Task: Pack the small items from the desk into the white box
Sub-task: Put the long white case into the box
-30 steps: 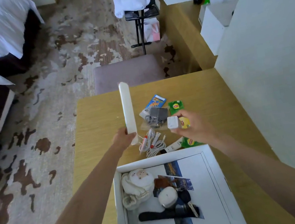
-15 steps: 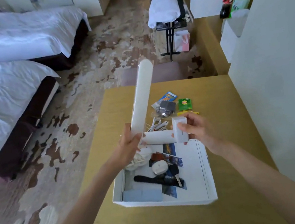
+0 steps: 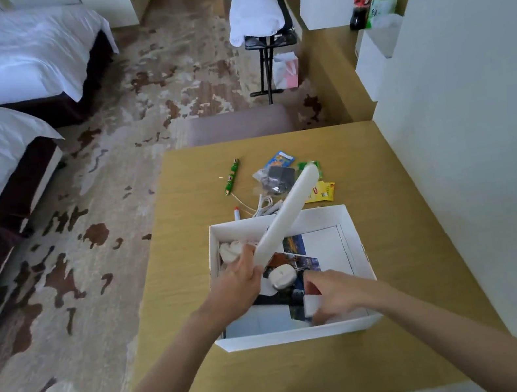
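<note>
**Long white piece held over the box while a small block goes in**

The counter (image 3: 396,240) carries everything, and the white box (image 3: 295,335) sits at its near middle, open and partly filled. Beyond the box's far wall lie the unpacked bits: a yellow tea packet (image 3: 322,192), a grey pouch (image 3: 276,177), a coiled white cable (image 3: 264,207) and a green pen (image 3: 232,175).

The long white bar (image 3: 285,217) slants up from inside the box toward its far right corner. It looks rigid, light and smooth, so I'd grip it low and firmly. The left hand (image 3: 236,286) is closed round its lower end, over the box's left half. The right hand (image 3: 333,293) is pinched on a small white block (image 3: 314,305) at the box's near wall; that looks hard and easy to drop in.
</note>
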The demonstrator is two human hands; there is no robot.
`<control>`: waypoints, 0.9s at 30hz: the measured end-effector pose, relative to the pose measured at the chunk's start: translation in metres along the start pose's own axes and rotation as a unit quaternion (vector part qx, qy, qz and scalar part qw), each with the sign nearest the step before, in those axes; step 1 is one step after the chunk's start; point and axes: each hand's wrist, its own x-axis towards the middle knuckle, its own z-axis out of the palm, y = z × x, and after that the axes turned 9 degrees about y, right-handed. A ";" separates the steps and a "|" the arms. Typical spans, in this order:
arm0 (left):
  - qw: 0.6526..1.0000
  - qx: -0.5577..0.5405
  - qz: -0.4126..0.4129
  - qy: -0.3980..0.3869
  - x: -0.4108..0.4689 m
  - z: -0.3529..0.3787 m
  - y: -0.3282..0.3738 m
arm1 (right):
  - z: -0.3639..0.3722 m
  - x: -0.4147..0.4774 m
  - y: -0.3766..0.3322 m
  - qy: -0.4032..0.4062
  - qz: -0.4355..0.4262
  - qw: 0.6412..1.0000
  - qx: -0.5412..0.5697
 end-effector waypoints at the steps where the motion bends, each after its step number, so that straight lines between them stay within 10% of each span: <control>1: 1.000 -0.009 0.019 -0.005 0.000 0.001 -0.002 | 0.006 0.001 0.000 0.004 -0.007 1.000 -0.002; 13: 0.996 -0.049 0.059 -0.050 0.015 0.005 -0.024 | 0.010 -0.008 -0.004 0.015 0.013 0.985 0.173; 27: 0.991 -0.033 0.043 -0.124 0.020 0.018 -0.035 | 0.005 -0.003 0.001 0.005 -0.015 0.994 0.109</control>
